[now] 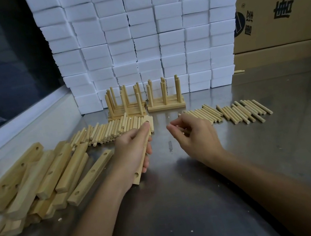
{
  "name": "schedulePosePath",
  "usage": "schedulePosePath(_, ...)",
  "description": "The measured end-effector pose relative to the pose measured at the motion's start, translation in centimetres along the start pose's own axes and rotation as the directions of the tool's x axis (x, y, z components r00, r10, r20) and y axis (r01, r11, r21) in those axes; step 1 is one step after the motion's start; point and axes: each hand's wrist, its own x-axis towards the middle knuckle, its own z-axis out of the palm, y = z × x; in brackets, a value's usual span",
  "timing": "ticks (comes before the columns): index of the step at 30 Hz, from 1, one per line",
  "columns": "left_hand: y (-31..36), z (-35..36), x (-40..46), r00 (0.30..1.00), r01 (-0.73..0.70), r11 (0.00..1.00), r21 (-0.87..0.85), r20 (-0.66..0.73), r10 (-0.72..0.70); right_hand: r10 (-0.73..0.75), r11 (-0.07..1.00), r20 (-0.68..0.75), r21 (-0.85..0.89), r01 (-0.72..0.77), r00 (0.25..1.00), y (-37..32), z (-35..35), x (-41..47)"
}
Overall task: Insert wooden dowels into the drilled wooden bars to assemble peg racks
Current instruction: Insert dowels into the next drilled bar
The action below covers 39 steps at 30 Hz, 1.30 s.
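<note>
Our left hand (133,148) grips a drilled bar (145,150), long axis running near-to-far, holes facing right. Our right hand (192,134) hangs loosely curled, apparently holding nothing, nearest the right dowel row (230,113) just beyond it on the desk (185,195).

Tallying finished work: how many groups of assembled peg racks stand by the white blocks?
2: a left stack of peg racks and a right one, side by side before the white blocks. Racks per stack are hard to count.
</note>
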Motion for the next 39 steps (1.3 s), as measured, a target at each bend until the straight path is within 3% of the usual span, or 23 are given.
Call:
schedulePosePath(7,-0.6,0.7,0.1,0.986,-0.165,0.970,0.178,0.010,0.166,-0.042,0.989,-0.064,0.142,0.051,0.997,-0.8,0.2,0.0)
schedulePosePath(15,-0.8,0.9,0.2,0.973,-0.198,0.974,0.113,0.141,0.182,-0.143,0.976,-0.050,0.159,0.150,0.988,-1.4,0.3,-0.2)
schedulePosePath(21,-1.1,0.6,0.2,0.971,-0.223,0.961,0.161,0.126,0.204,-0.235,0.972,0.028,0.007,0.235,0.972,-0.8,-0.3,0.0)
schedulePosePath(28,-0.9,0.7,-0.1,0.959,-0.259,0.942,0.215,0.173,0.225,-0.341,0.917,0.003,-0.219,0.333,0.940,-1.1,-0.5,-0.4)
schedulePosePath(35,-1.4,1.3,0.1,0.953,-0.292,0.908,0.302,0.177,0.248,-0.272,0.942,0.003,-0.203,0.267,0.962,-1.2,-0.4,-0.6)
schedulePosePath(39,-1.5,1.2,0.5,0.940,-0.332,0.886,0.324,0.193,0.282,-0.092,0.993,0.003,-0.077,0.092,0.996,-1.5,-0.2,-0.3)
